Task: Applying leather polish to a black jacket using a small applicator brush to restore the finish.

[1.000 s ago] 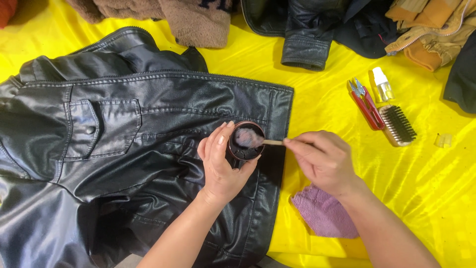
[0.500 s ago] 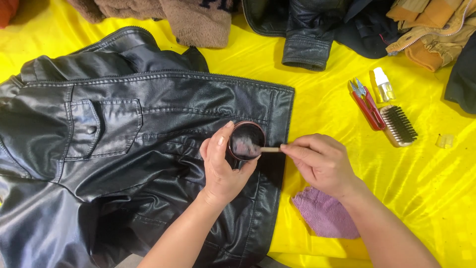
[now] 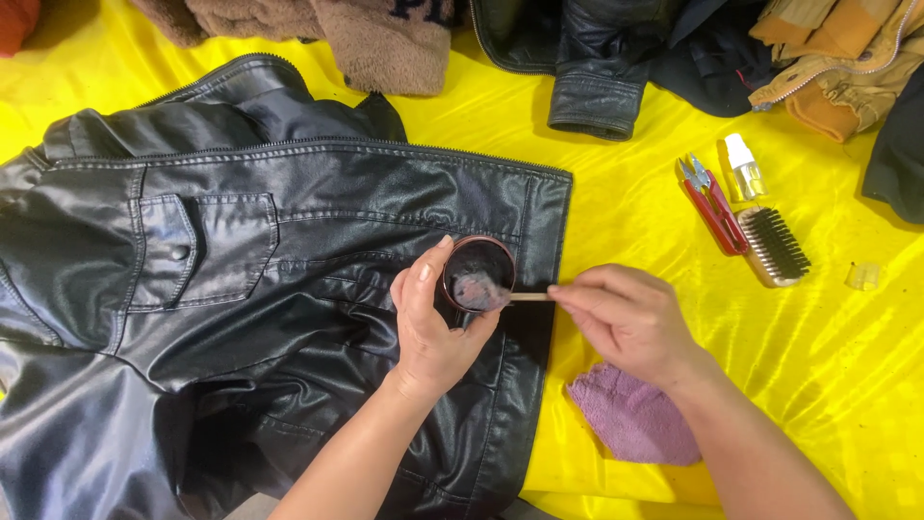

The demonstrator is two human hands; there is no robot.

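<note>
Surface: a shiny yellow cloth (image 3: 626,202) covers the whole work area, creased under both hands.
Jacket: a black leather jacket (image 3: 241,289) lies spread flat beneath the left hand, its front edge and zip running just left of the right hand.
Left hand: the left hand (image 3: 433,323) is curled around a small dark round jar (image 3: 478,273), thumb and fingers wrapped on its side, held just above the jacket.
Right hand: the right hand (image 3: 626,323) pinches a thin wooden stick (image 3: 527,297) between closed fingertips; the stick's far end reaches into the jar, where a pale smear sits.
Cloth: a purple cloth (image 3: 630,419) lies on the yellow sheet directly below the right hand, partly under the wrist.
Tools: beyond the right hand sit red-handled snips (image 3: 712,202), a small clear bottle with a white cap (image 3: 743,169) and a dark-bristled brush (image 3: 775,246), close together.
Far edge: well beyond both hands lie a brown fleece garment (image 3: 375,39), another black jacket sleeve (image 3: 587,77) and a tan garment (image 3: 837,58).
</note>
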